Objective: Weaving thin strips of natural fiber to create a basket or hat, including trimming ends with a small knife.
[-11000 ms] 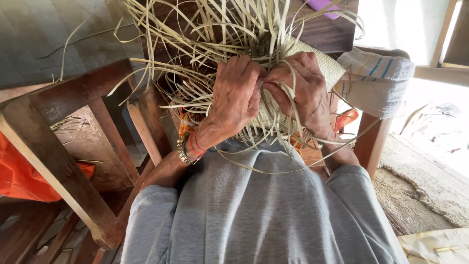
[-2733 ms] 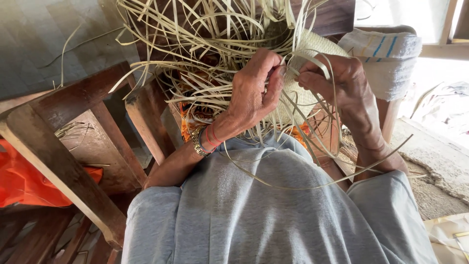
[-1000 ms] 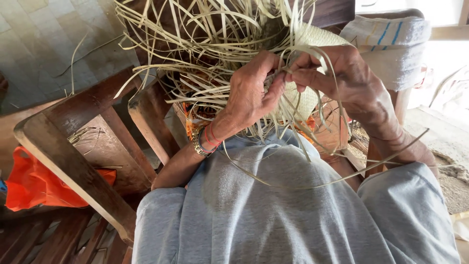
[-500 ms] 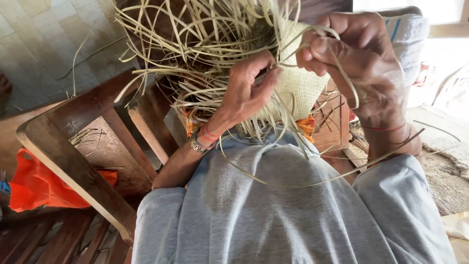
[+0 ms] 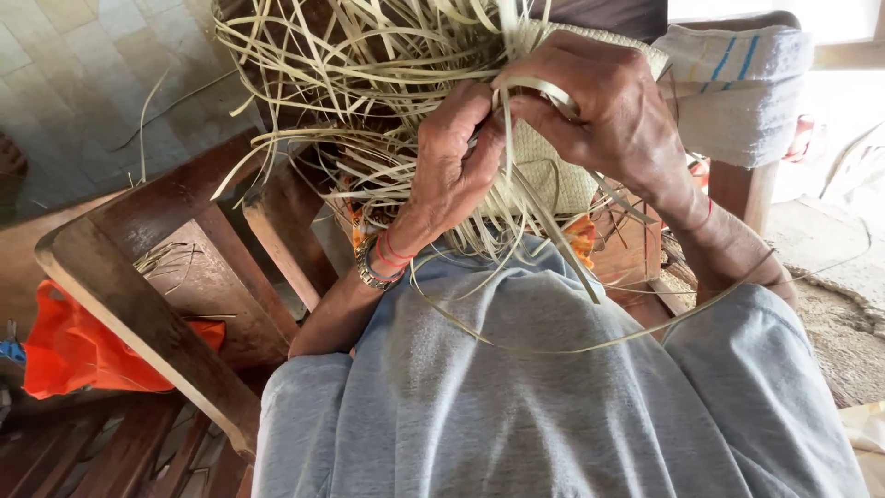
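The woven straw piece (image 5: 553,171), pale and finely plaited, sits in front of my chest, just above my lap, with its finished patch facing me and a wild spray of loose straw strips (image 5: 369,74) fanning out from its far edge. One flat strip (image 5: 539,88) loops over the top of the weave; the fingers of my right hand (image 5: 608,111) are closed on it, pinching it against the weave from above. My left hand (image 5: 452,166) grips the piece from the side, its fingers curled shut around the edge and thumb pressed near the same strip, so both hands touch close together. More long strips hang down over my grey shirt (image 5: 516,397). Beaded bracelets (image 5: 378,263) ring my left wrist. To my left stands a wooden chair frame (image 5: 138,295), with an orange bag (image 5: 74,355) below it. Beyond my right hand lies a folded white cloth with blue stripes (image 5: 737,92).
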